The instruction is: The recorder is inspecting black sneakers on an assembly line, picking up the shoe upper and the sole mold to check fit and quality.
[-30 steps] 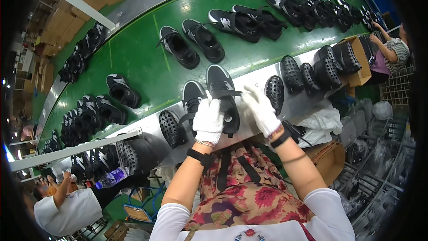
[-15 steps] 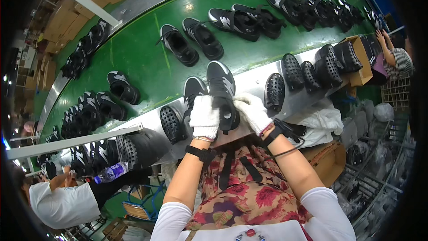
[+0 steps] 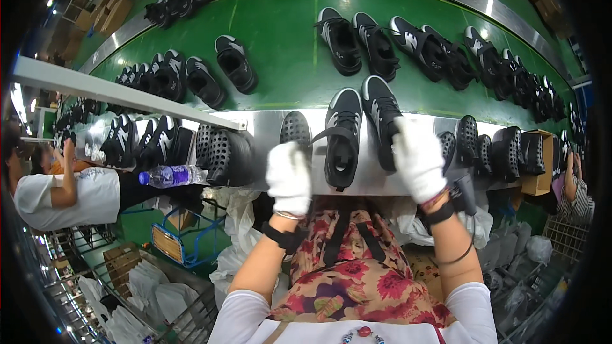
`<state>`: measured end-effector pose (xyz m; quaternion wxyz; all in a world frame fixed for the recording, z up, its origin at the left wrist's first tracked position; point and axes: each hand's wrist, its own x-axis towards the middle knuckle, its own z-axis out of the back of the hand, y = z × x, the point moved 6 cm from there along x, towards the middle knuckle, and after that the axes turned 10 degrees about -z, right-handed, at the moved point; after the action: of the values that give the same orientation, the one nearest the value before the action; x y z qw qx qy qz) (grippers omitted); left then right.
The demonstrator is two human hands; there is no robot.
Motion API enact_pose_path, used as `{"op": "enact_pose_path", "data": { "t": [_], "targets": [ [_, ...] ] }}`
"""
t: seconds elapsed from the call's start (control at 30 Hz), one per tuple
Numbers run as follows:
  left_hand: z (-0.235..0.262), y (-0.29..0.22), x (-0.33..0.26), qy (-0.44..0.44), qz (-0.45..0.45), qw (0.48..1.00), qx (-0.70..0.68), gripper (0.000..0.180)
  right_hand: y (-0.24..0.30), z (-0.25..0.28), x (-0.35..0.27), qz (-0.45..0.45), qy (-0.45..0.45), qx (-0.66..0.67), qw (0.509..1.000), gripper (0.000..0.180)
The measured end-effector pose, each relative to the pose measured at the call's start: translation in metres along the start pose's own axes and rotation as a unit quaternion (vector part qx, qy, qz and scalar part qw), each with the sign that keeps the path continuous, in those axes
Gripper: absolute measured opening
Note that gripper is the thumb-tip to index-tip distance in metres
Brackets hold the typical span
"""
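A pair of black sport shoes with grey toes and white side marks sits upright in front of me, toes away: a left shoe (image 3: 343, 137) and a right shoe (image 3: 380, 121). White knitted gloves cover both hands. My left hand (image 3: 289, 178) is apart from the pair, fingers loosely bent over the near end of a black perforated shoe form (image 3: 296, 126); whether it touches the form cannot be seen. Beside the right shoe, my right hand (image 3: 419, 159) has its fingers stretched out, slightly blurred. Another perforated form (image 3: 448, 150) lies just right of it.
The green belt (image 3: 280, 76) carries several more black shoes behind a metal ledge (image 3: 261, 129). More perforated forms (image 3: 468, 135) and a cardboard box (image 3: 539, 162) are on the right. At left are a white bar (image 3: 127, 92), a water bottle (image 3: 171, 176) and a co-worker (image 3: 67, 194).
Both hands have come off the shoe pair and moved apart, the left toward the perforated form, the right to the pair's right side. The view has swung, shifting the scene rightward.
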<state>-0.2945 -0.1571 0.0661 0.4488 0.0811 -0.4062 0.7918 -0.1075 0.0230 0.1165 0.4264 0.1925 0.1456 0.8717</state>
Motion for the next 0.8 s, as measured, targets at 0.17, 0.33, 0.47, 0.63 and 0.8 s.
{"op": "enact_pose_path", "data": {
  "t": [0.17,0.33,0.47,0.63,0.8],
  "targets": [
    [-0.022,0.098,-0.042,0.117,0.227,0.967,-0.013,0.041,0.12,-0.084,-0.038,0.034,0.196,0.122,0.972,0.023],
    [-0.04,0.108,-0.04,0.179,0.255,0.949,-0.047,0.052,0.134,-0.166,-0.031,-0.011,0.224,-0.005,0.974,0.02],
    [-0.036,0.117,-0.047,0.17,0.263,0.948,-0.059,0.054,0.127,-0.174,-0.029,-0.036,0.234,0.04,0.971,0.022],
    [0.001,0.1,-0.036,0.063,0.28,0.954,-0.086,0.05,0.136,-0.132,-0.026,-0.005,0.261,0.131,0.956,0.034],
    [0.024,0.056,-0.016,-0.034,0.369,0.779,-0.505,0.026,0.129,-0.062,-0.039,0.021,0.255,0.249,0.934,0.049]
  ]
}}
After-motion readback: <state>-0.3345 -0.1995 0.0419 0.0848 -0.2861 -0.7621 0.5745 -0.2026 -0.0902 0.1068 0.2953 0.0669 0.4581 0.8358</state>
